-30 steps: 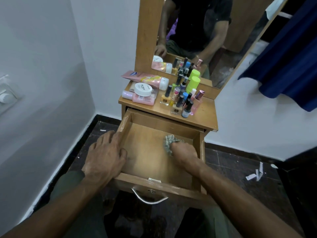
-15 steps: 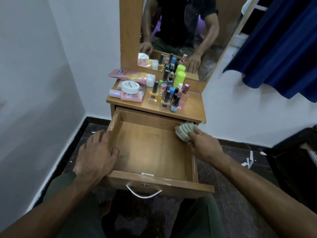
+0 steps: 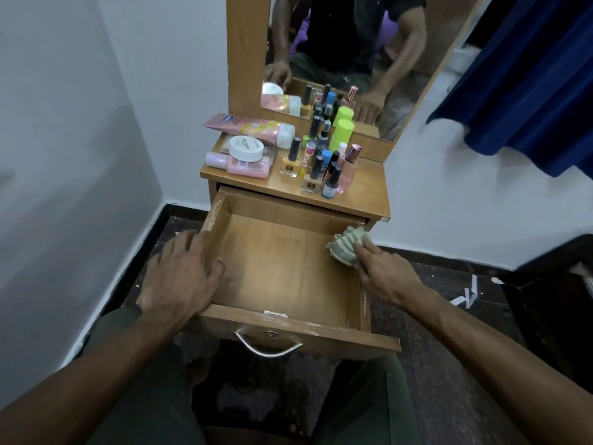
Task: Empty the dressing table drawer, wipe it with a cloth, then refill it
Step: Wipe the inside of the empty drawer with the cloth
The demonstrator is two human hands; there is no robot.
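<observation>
Now the drawer (image 3: 282, 268) is pulled out toward the person and has nothing inside it. The right hand (image 3: 383, 273) holds a small striped cloth (image 3: 346, 247) at the far right corner of the drawer, on top of the right wall. The fingers look bent down over the cloth, pressing it to the wood. I think the hand is there to rub the edge clean, so the wiping step looks nearly done.

The left hand (image 3: 183, 274) lies flat on the left wall of the drawer. Its fingers are spread and fairly straight, and they hold nothing. It is likely there to keep the drawer from sliding while the other hand rubs.

The bottles and tubes (image 3: 288, 152) stand on the table top (image 3: 369, 191), far from the person, just behind the drawer. They are probably kept there so they are easy to put back later.

The drawer wood is brown and smooth, with pale scuffs on its edges. A metal handle (image 3: 268, 348) hangs on the near front. A mirror (image 3: 346, 59) stands at the far side. The walls are white, the floor (image 3: 449, 364) is dark, and a blue cloth (image 3: 529, 75) hangs at the far right.
</observation>
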